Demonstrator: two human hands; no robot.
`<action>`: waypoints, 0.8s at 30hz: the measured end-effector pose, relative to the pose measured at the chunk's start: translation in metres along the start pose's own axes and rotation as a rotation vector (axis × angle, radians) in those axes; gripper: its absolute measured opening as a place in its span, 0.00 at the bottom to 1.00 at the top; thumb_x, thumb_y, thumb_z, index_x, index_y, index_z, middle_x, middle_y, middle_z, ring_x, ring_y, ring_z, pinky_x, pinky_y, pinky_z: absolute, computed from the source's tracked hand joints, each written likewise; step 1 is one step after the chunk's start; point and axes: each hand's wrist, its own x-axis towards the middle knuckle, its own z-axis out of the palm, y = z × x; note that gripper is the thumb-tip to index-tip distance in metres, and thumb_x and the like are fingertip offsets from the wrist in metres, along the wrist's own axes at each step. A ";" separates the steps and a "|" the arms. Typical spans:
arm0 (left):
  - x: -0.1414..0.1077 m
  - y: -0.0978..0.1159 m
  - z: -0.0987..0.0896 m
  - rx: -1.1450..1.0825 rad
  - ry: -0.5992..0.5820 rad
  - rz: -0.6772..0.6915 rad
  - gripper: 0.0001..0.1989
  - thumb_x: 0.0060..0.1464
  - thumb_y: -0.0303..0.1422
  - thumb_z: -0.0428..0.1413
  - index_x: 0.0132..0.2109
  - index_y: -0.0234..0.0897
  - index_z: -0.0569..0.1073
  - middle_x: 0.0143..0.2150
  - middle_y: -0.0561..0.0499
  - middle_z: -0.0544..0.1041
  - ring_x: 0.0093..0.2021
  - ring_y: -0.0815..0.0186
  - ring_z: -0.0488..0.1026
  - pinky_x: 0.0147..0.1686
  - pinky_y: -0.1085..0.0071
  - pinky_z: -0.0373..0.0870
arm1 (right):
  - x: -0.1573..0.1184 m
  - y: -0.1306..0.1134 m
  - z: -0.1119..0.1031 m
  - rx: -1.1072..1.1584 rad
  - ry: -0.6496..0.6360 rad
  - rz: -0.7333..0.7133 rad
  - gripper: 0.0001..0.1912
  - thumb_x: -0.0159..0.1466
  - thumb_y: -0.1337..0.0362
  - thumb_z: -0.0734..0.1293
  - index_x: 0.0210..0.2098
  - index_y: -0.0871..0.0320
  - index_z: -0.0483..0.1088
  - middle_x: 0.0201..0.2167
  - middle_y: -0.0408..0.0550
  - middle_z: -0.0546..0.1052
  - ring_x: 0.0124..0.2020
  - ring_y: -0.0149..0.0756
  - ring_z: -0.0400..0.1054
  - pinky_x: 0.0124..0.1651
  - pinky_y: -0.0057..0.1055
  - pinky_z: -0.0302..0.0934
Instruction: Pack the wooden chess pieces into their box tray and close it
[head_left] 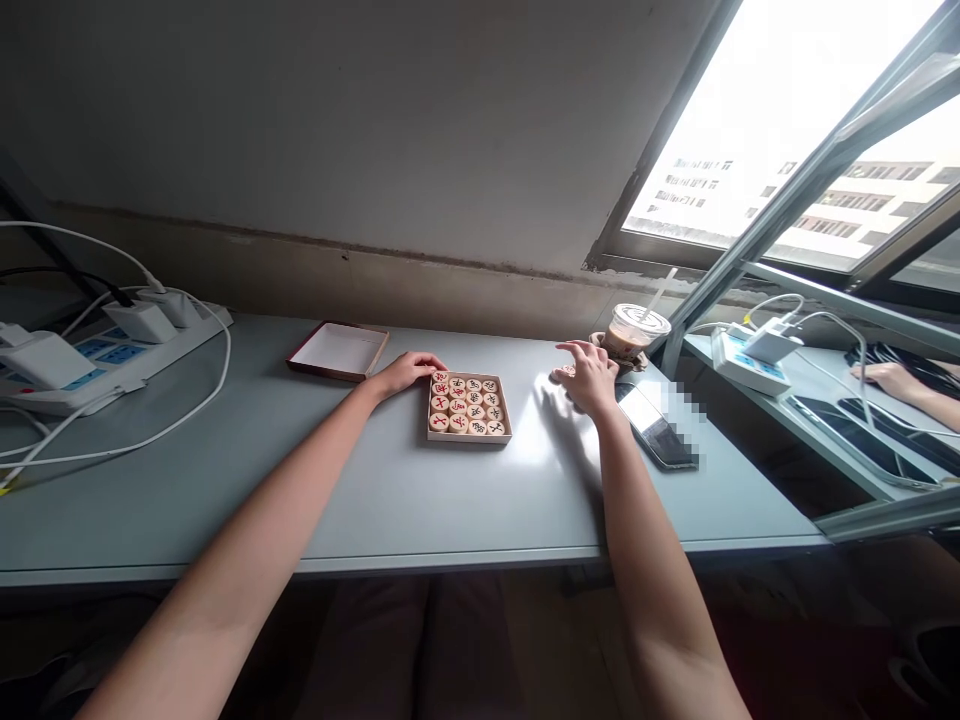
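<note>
A shallow square box (469,438) holds round wooden Chinese chess pieces (475,411) in rows, with red or black characters on top. My left hand (409,372) is at the box's far left corner, its curved fingers against the edge and beside the corner piece. Further right, my right hand (591,378) hangs low over the table with fingers bent and apart. A few loose Chinese chess pieces (562,373) lie under its fingertips, partly hidden by the hand. The box's dark red lid (339,350) lies with its white inside facing up, left of the box.
A plastic cup of milky drink with a straw (628,332) stands just behind my right hand. A dark phone (656,428) lies right of that forearm. Power strips with cables (112,345) occupy the left end. Beyond the metal frame, another person's hand (892,380) rests on a neighbouring table.
</note>
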 end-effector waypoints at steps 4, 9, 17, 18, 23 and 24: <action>-0.001 0.001 0.000 0.019 0.007 0.008 0.16 0.47 0.38 0.50 0.39 0.33 0.73 0.42 0.47 0.75 0.45 0.60 0.70 0.46 0.66 0.64 | -0.006 -0.043 -0.008 0.342 -0.157 -0.405 0.15 0.61 0.64 0.62 0.47 0.51 0.69 0.48 0.48 0.70 0.49 0.41 0.63 0.50 0.40 0.56; 0.001 0.002 0.001 0.051 0.007 0.027 0.16 0.47 0.38 0.50 0.39 0.33 0.74 0.42 0.47 0.75 0.44 0.60 0.70 0.46 0.66 0.64 | -0.026 -0.096 0.000 0.410 -0.395 -0.627 0.16 0.62 0.64 0.63 0.49 0.48 0.69 0.47 0.46 0.72 0.46 0.37 0.65 0.49 0.35 0.59; 0.000 0.002 0.001 0.040 0.016 0.022 0.16 0.48 0.38 0.49 0.39 0.33 0.74 0.42 0.47 0.75 0.44 0.60 0.70 0.46 0.66 0.64 | -0.028 -0.103 0.007 0.339 -0.254 -0.566 0.09 0.62 0.58 0.64 0.40 0.53 0.71 0.44 0.47 0.73 0.47 0.39 0.63 0.52 0.38 0.52; 0.000 0.002 0.001 0.037 0.018 0.020 0.16 0.48 0.38 0.49 0.39 0.33 0.74 0.42 0.47 0.75 0.44 0.59 0.70 0.46 0.66 0.64 | -0.025 -0.098 0.004 0.334 -0.237 -0.560 0.10 0.62 0.57 0.64 0.40 0.53 0.71 0.44 0.47 0.72 0.47 0.39 0.63 0.51 0.38 0.52; 0.000 0.002 0.001 0.034 0.011 0.014 0.16 0.47 0.38 0.49 0.39 0.33 0.73 0.42 0.46 0.75 0.45 0.59 0.70 0.47 0.65 0.64 | -0.013 -0.048 -0.014 0.133 -0.226 -0.369 0.12 0.61 0.52 0.64 0.35 0.53 0.72 0.43 0.47 0.71 0.46 0.41 0.63 0.49 0.41 0.51; 0.000 0.001 0.001 0.034 0.010 0.017 0.16 0.47 0.38 0.49 0.39 0.33 0.73 0.42 0.46 0.75 0.45 0.59 0.70 0.47 0.65 0.64 | -0.011 -0.035 -0.017 0.048 -0.233 -0.297 0.12 0.60 0.53 0.64 0.35 0.54 0.72 0.43 0.49 0.72 0.46 0.43 0.63 0.48 0.42 0.51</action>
